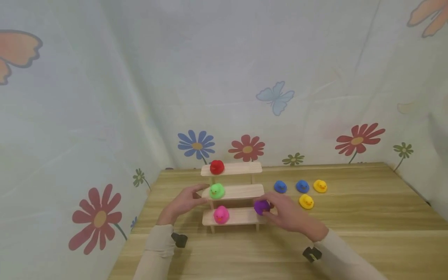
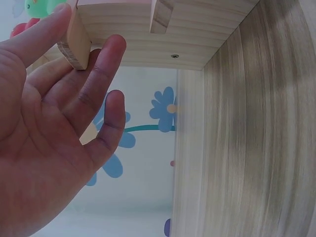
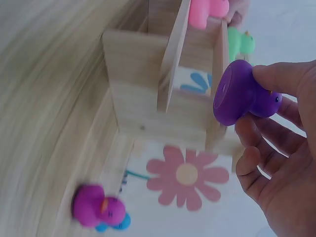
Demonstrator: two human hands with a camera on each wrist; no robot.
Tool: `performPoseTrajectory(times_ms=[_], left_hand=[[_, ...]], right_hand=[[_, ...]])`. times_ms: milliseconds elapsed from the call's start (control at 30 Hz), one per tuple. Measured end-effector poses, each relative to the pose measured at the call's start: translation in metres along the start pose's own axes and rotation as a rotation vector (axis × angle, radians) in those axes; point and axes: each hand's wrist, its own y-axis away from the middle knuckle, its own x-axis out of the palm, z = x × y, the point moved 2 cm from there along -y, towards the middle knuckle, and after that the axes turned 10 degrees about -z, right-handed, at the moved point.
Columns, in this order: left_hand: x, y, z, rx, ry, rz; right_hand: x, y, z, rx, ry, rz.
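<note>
A three-tier wooden display stand [image 1: 241, 168] bears a red duck [image 1: 217, 167] on its top tier, a green duck [image 1: 217, 191] on the middle and a pink duck [image 1: 221, 214] on the bottom, all toward the left. My left hand [image 1: 187, 200] holds the left end of the middle tier, thumb in front and fingers behind; its last two fingers stretch free in the left wrist view. With thumb and fingers, my right hand [image 1: 288, 212] pinches a purple duck [image 3: 242, 94] near the right end of the bottom tier, its flat base tipped toward the stand in the right wrist view.
Right of the stand, two blue ducks [image 1: 302, 186] and two yellow ducks [image 1: 306, 202] sit on the wooden table [image 1: 367, 202]. The right wrist view also shows a magenta duck [image 3: 98, 206] on the tabletop. A flower-printed curtain [image 1: 224, 97] hangs behind.
</note>
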Motion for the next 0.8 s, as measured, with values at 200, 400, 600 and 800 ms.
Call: performPoseTrajectory(times_ms=[200,400,600,800], left_hand=[[0.000,-0.001,0.000,-0.001,0.005,0.004],[-0.001,-0.001,0.002,0.000,0.009,0.013],[0.001,-0.002,0.006,0.013,0.011,0.009],[0.001,-0.003,0.005,0.013,0.037,-0.001]], right_hand=[[-0.019,0.010,-0.012,-0.003,0.032,-0.029],[-0.031,0.019,-0.027,-0.030,0.067,-0.086],[-0.043,0.028,-0.041,0.015,0.136,-0.105],[-0.052,0.040,-0.057,0.078,0.157,-0.090]])
